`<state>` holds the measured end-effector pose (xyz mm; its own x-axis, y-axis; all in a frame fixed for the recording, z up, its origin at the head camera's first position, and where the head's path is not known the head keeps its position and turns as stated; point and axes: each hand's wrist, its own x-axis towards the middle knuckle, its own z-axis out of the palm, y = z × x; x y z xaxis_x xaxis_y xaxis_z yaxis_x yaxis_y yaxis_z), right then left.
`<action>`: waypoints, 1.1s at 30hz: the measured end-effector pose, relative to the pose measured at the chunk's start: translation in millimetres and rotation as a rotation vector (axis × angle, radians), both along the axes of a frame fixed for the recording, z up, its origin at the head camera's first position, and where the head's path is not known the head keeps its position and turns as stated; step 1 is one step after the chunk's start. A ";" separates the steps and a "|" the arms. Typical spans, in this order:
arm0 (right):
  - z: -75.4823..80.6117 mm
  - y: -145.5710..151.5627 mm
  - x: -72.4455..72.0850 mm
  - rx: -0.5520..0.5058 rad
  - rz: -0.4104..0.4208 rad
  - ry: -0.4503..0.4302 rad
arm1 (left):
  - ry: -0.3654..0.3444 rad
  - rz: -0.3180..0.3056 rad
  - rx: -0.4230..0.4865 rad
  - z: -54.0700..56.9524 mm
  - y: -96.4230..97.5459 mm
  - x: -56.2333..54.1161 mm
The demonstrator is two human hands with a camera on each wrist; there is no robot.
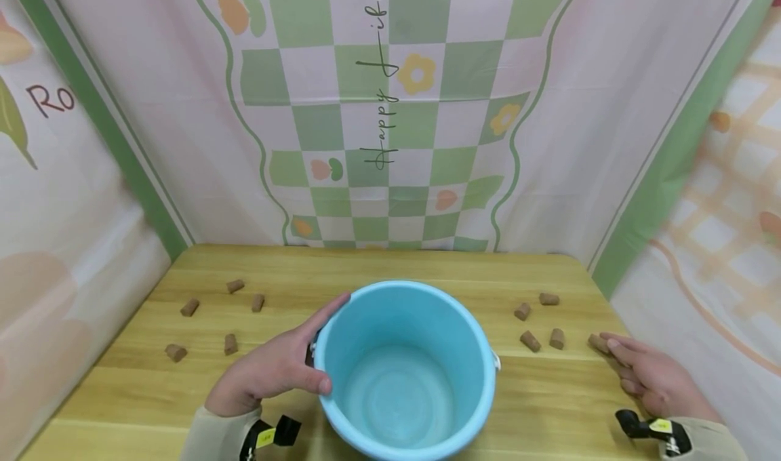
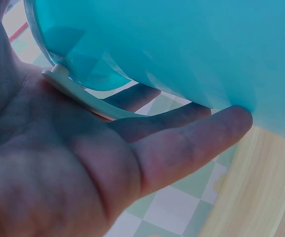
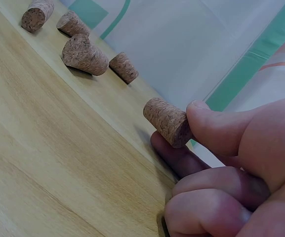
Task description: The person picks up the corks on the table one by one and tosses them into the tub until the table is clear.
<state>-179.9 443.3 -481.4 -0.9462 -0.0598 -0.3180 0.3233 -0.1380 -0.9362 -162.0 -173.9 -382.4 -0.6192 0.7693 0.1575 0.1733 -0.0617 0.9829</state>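
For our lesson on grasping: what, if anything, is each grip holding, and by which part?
The left grip holds the blue bucket by its left side, at the rim; the right grip pinches a cork near one end.

the light-blue round bucket (image 1: 399,379) looks like smooth, satiny plastic, its thin pale curved handle (image 2: 85,98) plastic too. the brown tapered cork stoppers (image 3: 164,118) look matt, rough and speckled. the yellow-brown wood-grain bench (image 1: 549,407) is smooth, faintly glossy; the white-and-green checked hanging (image 1: 421,129), smooth, lightly creased sheeting.

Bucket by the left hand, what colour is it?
Light blue; the bucket shows best in the head view.
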 end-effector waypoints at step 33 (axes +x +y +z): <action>2.2 8.5 0.9 0.145 0.147 -0.018 | 0.007 -0.007 0.004 -1.4 -0.5 -0.7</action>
